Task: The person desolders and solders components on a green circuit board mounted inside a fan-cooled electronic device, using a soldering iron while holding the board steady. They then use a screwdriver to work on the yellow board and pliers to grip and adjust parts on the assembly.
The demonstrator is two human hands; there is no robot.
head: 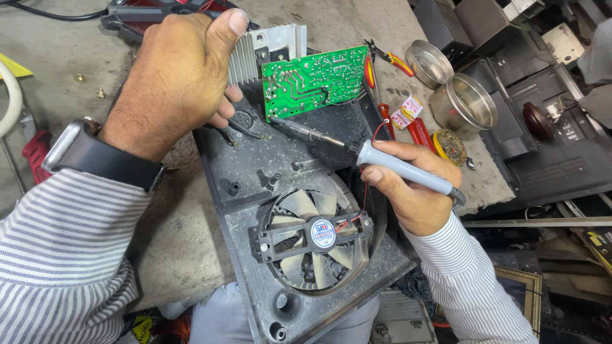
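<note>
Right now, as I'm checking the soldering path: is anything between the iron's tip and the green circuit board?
Nothing visible. The soldering iron in the right hand has its tip at the green circuit board's lower left corner. The left hand grips the heatsink beside it.

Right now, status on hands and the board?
Left hand grips the heat sink. Right hand holds soldering iron, tip at green circuit board. Red wire beside iron.
</note>
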